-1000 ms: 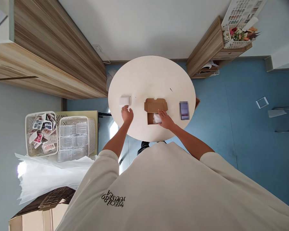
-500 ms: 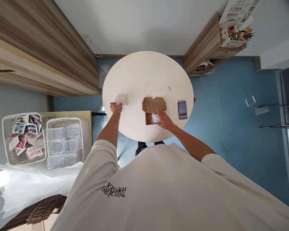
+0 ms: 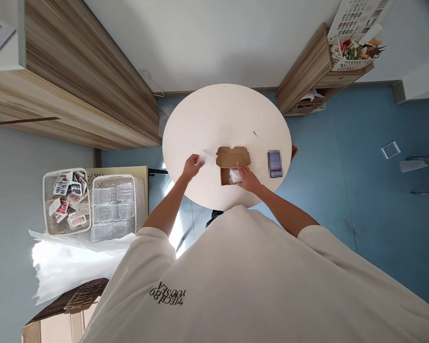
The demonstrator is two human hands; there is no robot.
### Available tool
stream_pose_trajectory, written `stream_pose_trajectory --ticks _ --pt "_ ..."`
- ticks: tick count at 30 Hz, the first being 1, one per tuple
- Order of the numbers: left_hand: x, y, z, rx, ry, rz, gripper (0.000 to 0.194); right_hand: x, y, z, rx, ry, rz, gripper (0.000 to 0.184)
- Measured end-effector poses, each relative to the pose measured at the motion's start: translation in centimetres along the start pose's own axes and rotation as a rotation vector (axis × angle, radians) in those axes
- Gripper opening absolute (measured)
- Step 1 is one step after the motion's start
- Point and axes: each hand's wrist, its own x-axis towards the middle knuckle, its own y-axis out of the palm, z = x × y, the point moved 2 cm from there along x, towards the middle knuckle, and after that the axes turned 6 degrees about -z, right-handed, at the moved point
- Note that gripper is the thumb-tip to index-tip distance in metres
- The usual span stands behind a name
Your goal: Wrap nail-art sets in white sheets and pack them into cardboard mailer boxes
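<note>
A small brown cardboard box [image 3: 224, 178] stands on the white round table [image 3: 214, 114], its lid [image 3: 232, 155] folded back away from me. Inside, toward the right, lies a white wrapped packet [image 3: 234, 176]. My right hand [image 3: 249, 180] rests at the box's right end with fingers stretched out, touching the rim and the packet's edge. To the left of the box, my left hand [image 3: 193, 166] is closed on a thin white piece [image 3: 208, 153], smeared by motion; its exact kind I cannot make out.
A pixelated phone-like object [image 3: 275, 164] lies at the table's right side. On the left, one white basket [image 3: 45, 205] holds nail-tip packs and another basket [image 3: 140, 202] holds clear plastic boxes. A wooden cabinet [image 3: 302, 76] with a flower basket stands behind right.
My left hand has brought the white piece from the table's left edge rightward, toward the box. My right hand stays at the box. The whole view has shifted slightly.
</note>
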Motion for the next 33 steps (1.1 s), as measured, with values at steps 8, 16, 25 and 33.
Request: stream_pose_trajectory --ticks 8,16,25,33 --pt "-4.8 7.8 -3.1 0.614 0.221 0.392 0.039 -0.1 0.3 0.0 0.030 0.008 -0.044 0.116" --pt "-7.0 11.8 -3.5 0.955 0.390 0.253 0.041 -0.1 0.9 -0.4 0.017 0.008 -0.048 0.118" --pt "-12.0 13.6 -2.0 0.886 0.482 0.249 0.062 -0.1 0.3 -0.1 0.045 0.005 -0.035 0.113" --pt "-11.9 13.6 -1.5 0.758 0.460 0.384 0.070 -0.3 -0.2 0.4 0.095 0.010 -0.046 0.116"
